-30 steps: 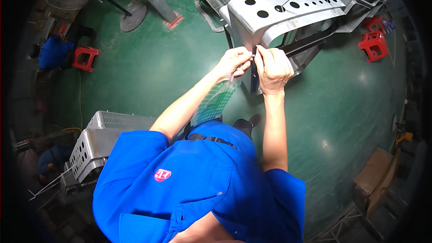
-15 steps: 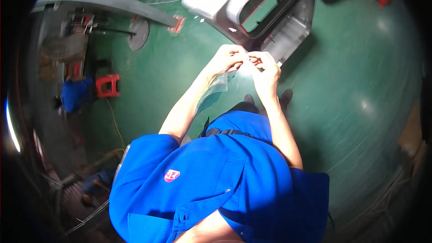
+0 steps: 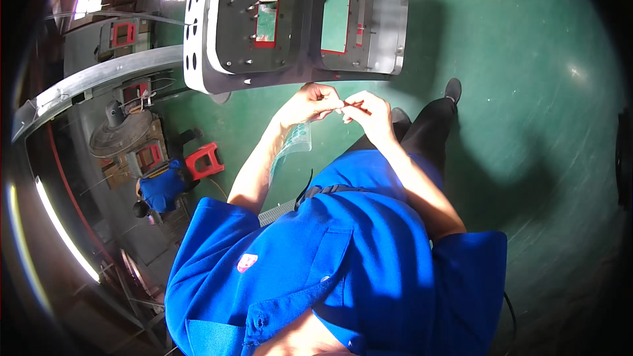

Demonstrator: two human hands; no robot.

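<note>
In front of my body, both hands meet fingertip to fingertip. My left hand [image 3: 308, 104] is closed, its thumb and forefinger pinched together. From beneath it hangs a clear plastic sheet [image 3: 298, 140] with a greenish pattern, lying along my left forearm. My right hand [image 3: 370, 117] is closed in a pinch too, its tips almost touching the left ones. Whatever sits between the fingertips is too small to make out. Just beyond the hands stands a large grey metal housing [image 3: 300, 72] with red-edged rectangular openings, studs inside and round holes along its left side.
A curved grey metal beam [image 3: 125, 66] runs at the far left. Below it are a large round fan [image 3: 122, 133], a red plastic stool [image 3: 205, 161] and a person in blue [image 3: 162, 186] bending at a workplace. Green floor [image 3: 521, 105] lies to the right.
My view has turned, and the housing now stands square in front with its inside showing. One leg is stepping forward on the right. Both hands stay pinched together.
</note>
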